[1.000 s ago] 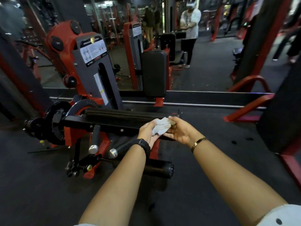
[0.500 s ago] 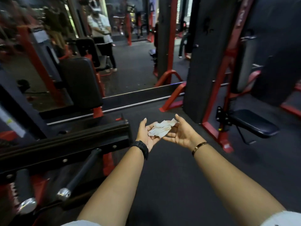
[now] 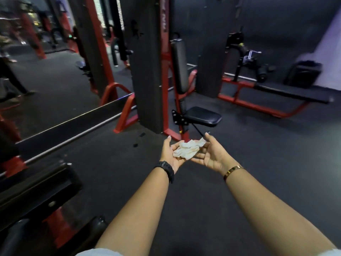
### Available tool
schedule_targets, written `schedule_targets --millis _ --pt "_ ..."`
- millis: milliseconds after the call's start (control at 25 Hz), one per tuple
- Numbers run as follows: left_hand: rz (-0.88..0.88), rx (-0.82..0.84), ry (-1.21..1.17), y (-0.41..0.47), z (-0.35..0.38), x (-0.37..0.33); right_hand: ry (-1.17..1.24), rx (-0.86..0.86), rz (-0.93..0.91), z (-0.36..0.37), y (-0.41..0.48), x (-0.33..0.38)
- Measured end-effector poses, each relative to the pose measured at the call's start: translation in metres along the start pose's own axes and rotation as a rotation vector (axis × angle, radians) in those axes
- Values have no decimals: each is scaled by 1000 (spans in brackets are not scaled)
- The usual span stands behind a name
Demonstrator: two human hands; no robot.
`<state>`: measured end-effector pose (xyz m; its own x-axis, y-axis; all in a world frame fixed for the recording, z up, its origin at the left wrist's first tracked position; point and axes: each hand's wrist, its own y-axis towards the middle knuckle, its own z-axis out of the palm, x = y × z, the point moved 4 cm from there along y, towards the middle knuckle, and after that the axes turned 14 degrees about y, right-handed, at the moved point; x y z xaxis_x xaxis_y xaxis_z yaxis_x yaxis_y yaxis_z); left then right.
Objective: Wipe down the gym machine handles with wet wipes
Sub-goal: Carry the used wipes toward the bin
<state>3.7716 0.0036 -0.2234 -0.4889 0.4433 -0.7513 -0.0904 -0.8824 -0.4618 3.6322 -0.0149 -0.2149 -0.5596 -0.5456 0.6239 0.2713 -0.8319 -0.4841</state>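
Wet wipe (image 3: 188, 149): white, crumpled, held in the air above the dark floor (image 3: 258, 163), lying across both hands and touching no machine.

Left hand (image 3: 170, 154): palm turned inward, thumb up, fingers (image 3: 178, 158) loosely extended under the wipe's left end, cradling rather than pinching it. Black watch (image 3: 166, 169) on the wrist.

Right hand (image 3: 212, 154): palm up, fingers spread and nearly straight, their tips under the wipe's right end. Gold bracelet (image 3: 233, 169) on the wrist.

Just beyond the hands: black padded seat (image 3: 203, 116) on a red frame (image 3: 166, 71), with an upright back pad (image 3: 180, 65). Far right: flat bench (image 3: 291, 92). Lower left: black padded bar (image 3: 36, 191), blurred.
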Motion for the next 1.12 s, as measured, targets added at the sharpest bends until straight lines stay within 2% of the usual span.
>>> schedule_targets --millis 280,720,1120 --pt "-85 192 170 34 155 65 164 -157 -205 -131 -66 89" --pt "-244 456 299 30 446 227 335 -369 -449 -370 -217 237" --pt "-387 704 485 7 663 369 520 -545 -676 -553 -352 320"
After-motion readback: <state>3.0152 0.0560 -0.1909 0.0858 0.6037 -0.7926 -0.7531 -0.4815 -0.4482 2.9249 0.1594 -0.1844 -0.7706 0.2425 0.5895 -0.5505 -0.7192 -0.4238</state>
